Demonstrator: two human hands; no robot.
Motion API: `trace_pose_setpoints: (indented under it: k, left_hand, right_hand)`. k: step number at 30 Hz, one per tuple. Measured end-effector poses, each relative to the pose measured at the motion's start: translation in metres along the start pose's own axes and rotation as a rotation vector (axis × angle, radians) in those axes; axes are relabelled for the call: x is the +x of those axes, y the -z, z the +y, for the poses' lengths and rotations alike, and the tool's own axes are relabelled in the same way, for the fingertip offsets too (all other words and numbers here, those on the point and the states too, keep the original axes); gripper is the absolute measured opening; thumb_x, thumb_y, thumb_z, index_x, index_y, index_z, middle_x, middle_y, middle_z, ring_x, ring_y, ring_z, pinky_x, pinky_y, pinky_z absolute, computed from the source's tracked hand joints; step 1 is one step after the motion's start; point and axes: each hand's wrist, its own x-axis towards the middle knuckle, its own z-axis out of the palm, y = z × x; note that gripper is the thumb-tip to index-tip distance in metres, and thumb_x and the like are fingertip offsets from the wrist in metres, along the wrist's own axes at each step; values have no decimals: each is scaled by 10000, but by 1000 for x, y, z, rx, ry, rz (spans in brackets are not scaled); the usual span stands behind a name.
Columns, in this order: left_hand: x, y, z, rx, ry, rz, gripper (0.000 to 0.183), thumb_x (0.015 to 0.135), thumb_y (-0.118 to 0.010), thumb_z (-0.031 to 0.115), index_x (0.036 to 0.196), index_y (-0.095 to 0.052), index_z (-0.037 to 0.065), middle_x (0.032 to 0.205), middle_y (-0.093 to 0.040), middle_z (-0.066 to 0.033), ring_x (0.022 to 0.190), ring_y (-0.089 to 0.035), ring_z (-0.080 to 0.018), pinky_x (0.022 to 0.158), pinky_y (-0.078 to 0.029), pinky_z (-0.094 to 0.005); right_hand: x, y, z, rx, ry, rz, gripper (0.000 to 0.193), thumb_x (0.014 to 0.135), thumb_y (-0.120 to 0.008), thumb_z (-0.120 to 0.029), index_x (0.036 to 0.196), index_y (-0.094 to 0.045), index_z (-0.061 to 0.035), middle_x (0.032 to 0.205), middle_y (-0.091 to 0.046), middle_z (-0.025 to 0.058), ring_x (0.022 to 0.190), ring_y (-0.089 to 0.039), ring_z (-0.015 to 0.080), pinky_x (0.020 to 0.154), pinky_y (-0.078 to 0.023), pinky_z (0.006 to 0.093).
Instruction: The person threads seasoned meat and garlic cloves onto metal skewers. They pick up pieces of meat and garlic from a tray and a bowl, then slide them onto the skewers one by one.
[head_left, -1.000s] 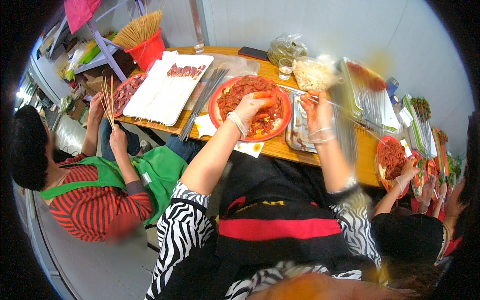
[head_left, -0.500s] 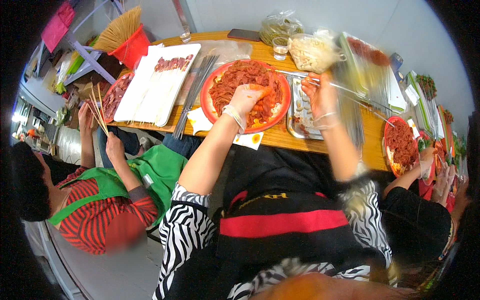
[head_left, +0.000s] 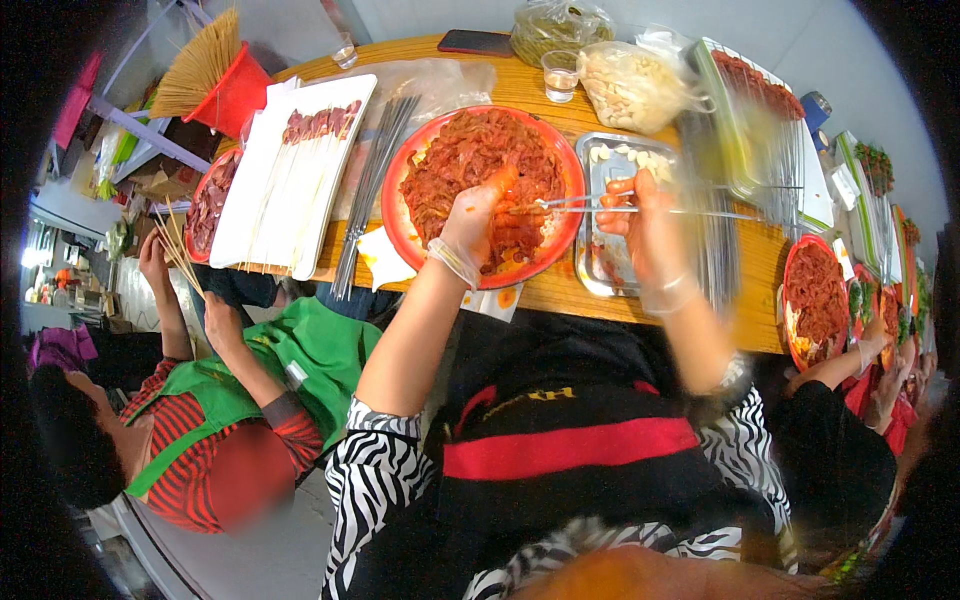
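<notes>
My left hand (head_left: pixel 473 222), in a thin clear glove, is over a red-rimmed plate (head_left: pixel 572 225) heaped with red marinated meat strips (head_left: pixel 470 150). Its fingers are closed on a piece of meat at the plate's right side. My right hand (head_left: pixel 645 225), also gloved and partly blurred, grips thin metal skewers (head_left: pixel 690 211), apparently two, lying nearly level. Their tips meet the meat by my left fingers. Beneath the right hand is a metal tray (head_left: pixel 612 286) with pale garlic-like cloves (head_left: pixel 630 156) along its far side.
Loose metal skewers (head_left: pixel 380 170) lie left of the plate, beside a white tray of skewered meat (head_left: pixel 322 122). A bag of pale cloves (head_left: pixel 628 88) and a glass (head_left: pixel 560 78) stand behind. More skewered meat (head_left: pixel 757 85) is at right. Co-workers sit on both sides.
My right hand has come down and the skewers have swung from slanting to nearly level, their tips now at my left hand. The left hand stays over the meat. The view has shifted slightly.
</notes>
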Motion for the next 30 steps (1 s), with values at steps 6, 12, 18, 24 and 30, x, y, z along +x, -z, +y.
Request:
trace_pose_setpoints:
  k: [6, 12, 18, 24, 30]
  left_hand:
    - [6, 2, -5, 111, 28, 140, 212, 880, -542, 79, 1045, -611, -35, 984, -655, -128, 869, -641, -205, 767, -539, -324]
    - [10, -1, -16, 46, -44, 260, 166, 874, -569, 74, 992, -620, -31, 869, -666, -129, 737, -663, -218, 647, -564, -325]
    - [14, -18, -12, -100, 6, 314, 174, 868, -585, 78, 1000, -616, -31, 866, -665, -127, 726, -656, -215, 649, -558, -323]
    - [18, 1, -21, 92, -60, 234, 195, 843, -572, 8, 1024, -618, -45, 913, -664, -126, 774, -650, -197, 680, -549, -309]
    - [19, -6, -33, -10, -52, 239, 198, 879, -558, 45, 1045, -609, -50, 963, -653, -135, 793, -643, -215, 703, -555, -331]
  right_hand:
    - [3, 6, 10, -22, -43, 15, 431, 970, -412, -355, 855, -580, 25, 770, -617, 127, 578, -635, 191, 486, -526, 252]
    - [1, 21, 6, -58, -62, -20, 464, 958, -423, -396, 866, -582, 29, 767, -624, 141, 597, -646, 203, 509, -533, 258]
    - [0, 38, -19, -184, -24, 62, 471, 950, -439, -406, 865, -590, 32, 758, -626, 150, 588, -640, 215, 525, -528, 265]
    - [-9, 77, -52, -368, 137, 147, 421, 960, -448, -341, 866, -609, 37, 728, -624, 113, 577, -628, 178, 520, -509, 251]
    - [-33, 81, -75, -671, 60, 113, 238, 913, -545, -117, 756, -621, 46, 729, -626, 102, 535, -583, 140, 485, -467, 246]
